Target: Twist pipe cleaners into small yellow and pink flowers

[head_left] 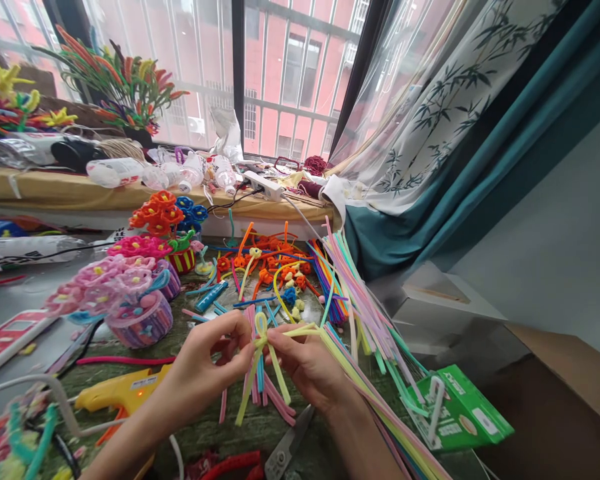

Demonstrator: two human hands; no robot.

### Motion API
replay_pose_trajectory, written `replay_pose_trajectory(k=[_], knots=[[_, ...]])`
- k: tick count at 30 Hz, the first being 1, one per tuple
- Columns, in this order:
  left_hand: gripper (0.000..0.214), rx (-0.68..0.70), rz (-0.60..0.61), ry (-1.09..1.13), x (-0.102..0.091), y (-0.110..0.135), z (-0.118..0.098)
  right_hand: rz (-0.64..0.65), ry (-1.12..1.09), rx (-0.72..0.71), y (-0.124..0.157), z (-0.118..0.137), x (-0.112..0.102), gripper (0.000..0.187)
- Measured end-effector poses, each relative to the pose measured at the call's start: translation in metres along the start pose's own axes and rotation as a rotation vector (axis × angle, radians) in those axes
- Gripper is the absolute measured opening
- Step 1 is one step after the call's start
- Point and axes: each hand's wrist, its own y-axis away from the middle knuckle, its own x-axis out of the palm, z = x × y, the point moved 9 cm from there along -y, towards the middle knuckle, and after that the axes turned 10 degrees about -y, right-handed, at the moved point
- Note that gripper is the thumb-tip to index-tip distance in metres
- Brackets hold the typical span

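Our fingers are nearly closed: thumb and index finger of the left hand (213, 353) pinch one side of the yellow bow (261, 339), those of the right hand (307, 365) the other. The bow hangs just above the worktop (205, 433), over pink and blue stems (277, 403). Should our pinch slacken, the twist could spring loose; too hard a pull could flatten the loop. Near our right wrist lies a scissor blade (291, 440) — a careless drop might nick us. By our left forearm, the yellow glue gun (115, 392) could burn — if hot, which we cannot tell.
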Motion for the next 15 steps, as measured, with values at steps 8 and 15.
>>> replay_pose_trajectory(k=[8,15], knots=[[0.020,-0.041,-0.011,0.112,-0.002,0.000,0.007,-0.033,0.092,-0.057,0.004,0.011,0.001,0.025],[0.026,-0.151,0.031,0.235,0.010,-0.001,0.016,-0.063,0.163,-0.185,0.001,0.022,-0.006,0.023]])
